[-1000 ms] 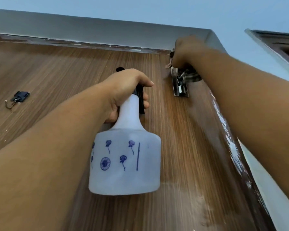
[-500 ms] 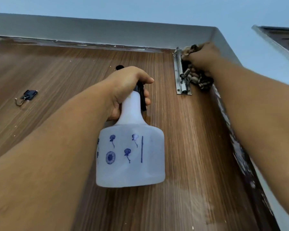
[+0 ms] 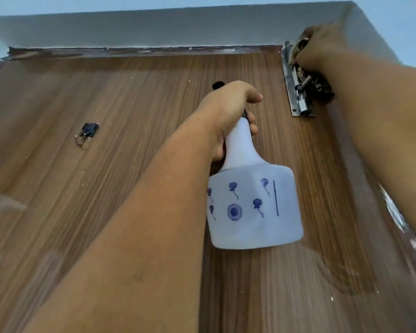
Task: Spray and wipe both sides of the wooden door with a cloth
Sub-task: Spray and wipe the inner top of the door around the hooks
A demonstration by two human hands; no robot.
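One spray bottle [image 3: 253, 203] in left hand [image 3: 228, 109]; one cloth [image 3: 321, 86] in right hand [image 3: 322, 48]

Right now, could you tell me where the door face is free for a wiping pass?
Free: the door between the wall hook and the spray bottle. Crowded: the top right corner, where the right hand presses a cloth beside the slide bolt.

One wooden door [image 3: 135, 131], one spray bottle [image 3: 252, 207], one cloth [image 3: 322, 88], one bolt latch [image 3: 298, 92], one hook [image 3: 87, 133], two hands

A grey door frame [image 3: 154, 30] meets pale blue wall [image 3: 394, 10] in soft light.
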